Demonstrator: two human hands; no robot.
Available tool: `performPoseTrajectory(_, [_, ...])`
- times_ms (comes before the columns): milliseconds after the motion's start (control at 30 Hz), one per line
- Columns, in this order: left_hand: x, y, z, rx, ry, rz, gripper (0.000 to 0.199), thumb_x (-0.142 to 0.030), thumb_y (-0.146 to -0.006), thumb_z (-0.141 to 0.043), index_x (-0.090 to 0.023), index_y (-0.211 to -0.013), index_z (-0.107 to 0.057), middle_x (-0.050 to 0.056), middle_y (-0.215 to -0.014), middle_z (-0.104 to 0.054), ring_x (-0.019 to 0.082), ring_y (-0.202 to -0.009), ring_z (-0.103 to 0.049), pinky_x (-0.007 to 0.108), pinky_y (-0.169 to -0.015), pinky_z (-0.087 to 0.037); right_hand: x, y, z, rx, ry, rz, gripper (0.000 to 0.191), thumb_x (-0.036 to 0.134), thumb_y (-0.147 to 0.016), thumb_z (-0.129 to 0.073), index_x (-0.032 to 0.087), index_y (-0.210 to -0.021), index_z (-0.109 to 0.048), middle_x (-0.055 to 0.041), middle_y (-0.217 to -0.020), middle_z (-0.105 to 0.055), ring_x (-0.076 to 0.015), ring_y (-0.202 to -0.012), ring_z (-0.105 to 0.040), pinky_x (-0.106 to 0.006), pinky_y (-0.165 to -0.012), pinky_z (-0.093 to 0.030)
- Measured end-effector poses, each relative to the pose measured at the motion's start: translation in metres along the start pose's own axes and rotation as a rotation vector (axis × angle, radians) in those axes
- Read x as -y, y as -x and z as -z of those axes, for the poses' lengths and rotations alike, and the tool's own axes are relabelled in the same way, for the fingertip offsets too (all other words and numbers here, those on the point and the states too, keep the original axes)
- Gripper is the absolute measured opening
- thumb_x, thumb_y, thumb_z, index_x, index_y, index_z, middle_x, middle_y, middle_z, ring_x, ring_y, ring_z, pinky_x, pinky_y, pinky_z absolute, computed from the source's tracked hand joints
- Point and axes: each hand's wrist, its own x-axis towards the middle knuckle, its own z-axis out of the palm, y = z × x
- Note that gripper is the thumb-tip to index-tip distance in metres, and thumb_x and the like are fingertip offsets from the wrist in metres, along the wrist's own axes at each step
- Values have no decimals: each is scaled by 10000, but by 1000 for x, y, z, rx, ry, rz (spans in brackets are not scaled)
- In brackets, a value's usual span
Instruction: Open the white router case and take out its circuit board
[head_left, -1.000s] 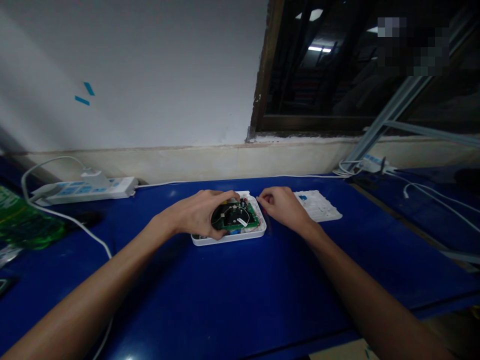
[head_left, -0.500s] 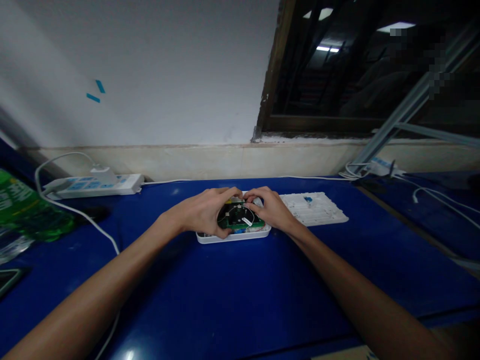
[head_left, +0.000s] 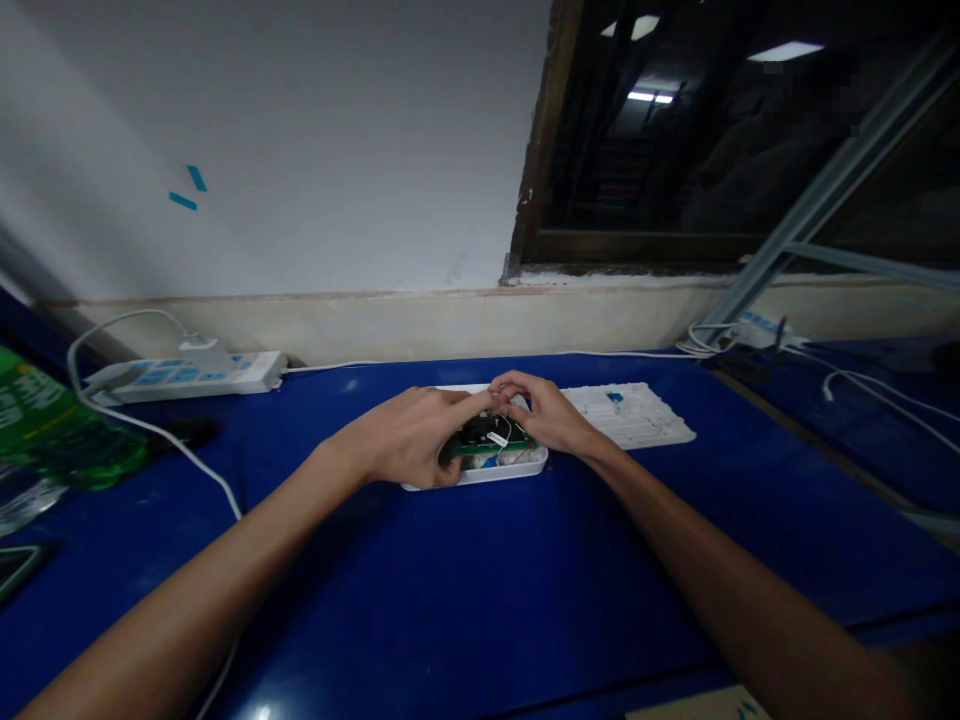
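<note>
A white plastic casing lies on the blue table, its inside facing up. In it sits a green circuit board with a black part and a thin wire bearing a small white tag. My left hand is curled round the board's left side, thumb at the near edge and fingers over the far edge. Close by, my right hand pinches at the far right part of the board, its fingertips meeting those of the left. What the right fingertips hold is too small to make out.
To the right lies a ribbed white cover. A power strip with a plugged-in white cable stands at the back left, near a green bottle. A metal frame slants up at the right. Cardboard shows at the front edge.
The circuit board has tilted, its near edge now higher above the casing. My left hand has shifted right, and its fingers now meet the right hand's fingertips.
</note>
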Motion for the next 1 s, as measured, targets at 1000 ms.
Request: performPoseTrajectory(1000, [23, 21, -10, 26, -367, -47, 317, -199, -918, -529, -185, -1235, -536, 85, -960, -695, 246, -851, -680, 354, -702, -509, 0, 5, 6, -6, 6, 124, 140, 168, -867, -612, 222, -992, -644, -36, -981, -690, -187, -936, -638, -330, -826, -468])
